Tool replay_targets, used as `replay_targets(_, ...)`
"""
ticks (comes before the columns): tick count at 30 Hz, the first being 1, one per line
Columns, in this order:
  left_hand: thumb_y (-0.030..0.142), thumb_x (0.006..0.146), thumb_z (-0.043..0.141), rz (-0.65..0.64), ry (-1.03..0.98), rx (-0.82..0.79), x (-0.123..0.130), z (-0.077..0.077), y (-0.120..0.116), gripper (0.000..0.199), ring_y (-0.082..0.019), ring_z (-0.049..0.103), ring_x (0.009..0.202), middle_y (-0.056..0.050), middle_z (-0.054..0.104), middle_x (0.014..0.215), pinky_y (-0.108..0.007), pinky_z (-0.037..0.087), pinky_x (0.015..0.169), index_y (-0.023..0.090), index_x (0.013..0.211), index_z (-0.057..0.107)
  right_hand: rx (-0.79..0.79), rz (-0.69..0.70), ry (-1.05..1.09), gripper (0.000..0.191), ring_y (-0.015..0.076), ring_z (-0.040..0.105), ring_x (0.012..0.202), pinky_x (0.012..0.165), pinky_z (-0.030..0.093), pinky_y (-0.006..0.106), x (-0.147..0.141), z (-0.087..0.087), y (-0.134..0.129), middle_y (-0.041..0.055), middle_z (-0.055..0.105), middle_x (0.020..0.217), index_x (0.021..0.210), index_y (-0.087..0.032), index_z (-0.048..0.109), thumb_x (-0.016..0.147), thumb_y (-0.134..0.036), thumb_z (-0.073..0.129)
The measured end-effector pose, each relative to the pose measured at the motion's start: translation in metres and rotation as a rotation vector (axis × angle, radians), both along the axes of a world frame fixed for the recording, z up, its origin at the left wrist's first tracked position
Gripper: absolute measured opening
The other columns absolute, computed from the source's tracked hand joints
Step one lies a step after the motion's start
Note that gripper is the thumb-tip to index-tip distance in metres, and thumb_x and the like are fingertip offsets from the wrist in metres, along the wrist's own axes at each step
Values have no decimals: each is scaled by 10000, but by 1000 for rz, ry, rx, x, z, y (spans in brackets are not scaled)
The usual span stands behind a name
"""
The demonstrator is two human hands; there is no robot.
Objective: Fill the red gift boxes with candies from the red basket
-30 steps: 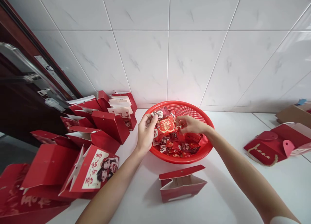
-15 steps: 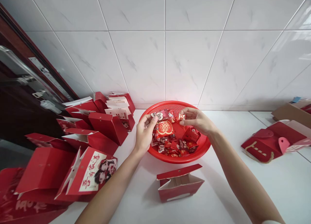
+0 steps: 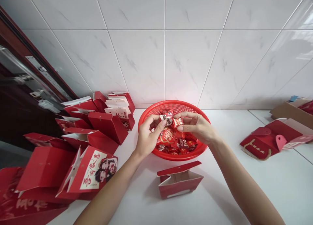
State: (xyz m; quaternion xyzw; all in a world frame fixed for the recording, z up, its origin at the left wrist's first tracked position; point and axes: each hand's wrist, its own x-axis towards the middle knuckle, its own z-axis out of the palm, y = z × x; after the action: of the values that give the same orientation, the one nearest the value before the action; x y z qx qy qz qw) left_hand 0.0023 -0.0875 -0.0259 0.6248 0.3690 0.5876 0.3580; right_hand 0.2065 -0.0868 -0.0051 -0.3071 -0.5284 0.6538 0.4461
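Both of my hands are over a red plastic basket (image 3: 146, 116) with a perforated wall. My left hand (image 3: 149, 133) pinches a wrapped candy (image 3: 167, 119) with dark lettering on a white patch. Close beside it, my right hand (image 3: 198, 127) holds a small red and cream wrapped candy (image 3: 178, 122) between thumb and fingers. Below them in the basket lie a red packet (image 3: 167, 135) with gold print and several dark red candies (image 3: 182, 143). In front of the basket stands a red gift box (image 3: 179, 185) with its top open and its flap raised.
Several red gift boxes (image 3: 105, 125) crowd the left side of the counter. At the right lie a red box with a rope handle (image 3: 259, 145) and a brown carton (image 3: 286, 114). A tiled wall (image 3: 186, 65) rises behind; a dark door (image 3: 14, 101) is at far left.
My right hand has moved left with its candy, and my left hand slightly right and down. The two candies are now side by side. The view has shifted slightly.
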Motion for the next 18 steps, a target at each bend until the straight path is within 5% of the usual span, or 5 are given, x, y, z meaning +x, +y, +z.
replay_targets(11,405,924,732,-34,22,131,2,21,-39,212,-125,609,658,15,661,756,-222,505,625,198,930,684,95,166,59,322,150,745,821,729,625,257,-7,20,-34,21,774,882,1012,-194,769,723,-115,886)
replay_targets(18,349,993,626,-63,109,142,-16,37,-63,200,-184,704,952,-56,720,1079,-295,578,859,225,1146,660,198,8,68,333,153,750,792,676,642,249,12,35,-59,30,776,884,1023,-207,791,730,-71,873)
